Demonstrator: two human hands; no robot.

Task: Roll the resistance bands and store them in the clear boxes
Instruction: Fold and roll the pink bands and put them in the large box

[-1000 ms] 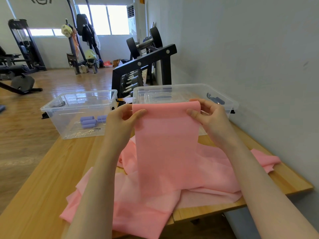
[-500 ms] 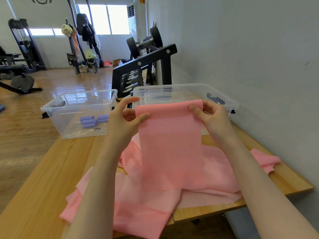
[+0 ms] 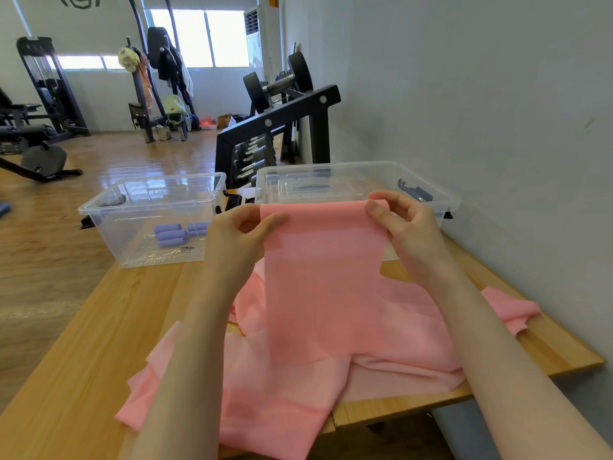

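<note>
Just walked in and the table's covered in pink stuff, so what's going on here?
A person is putting away resistance bands. Their left hand and right hand pinch the top corners of a pink band, held up above the wooden table, not yet rolled. More pink band lies heaped below. The open clear box on the left holds rolled purple bands; the box behind the hands has its lid on.
</note>
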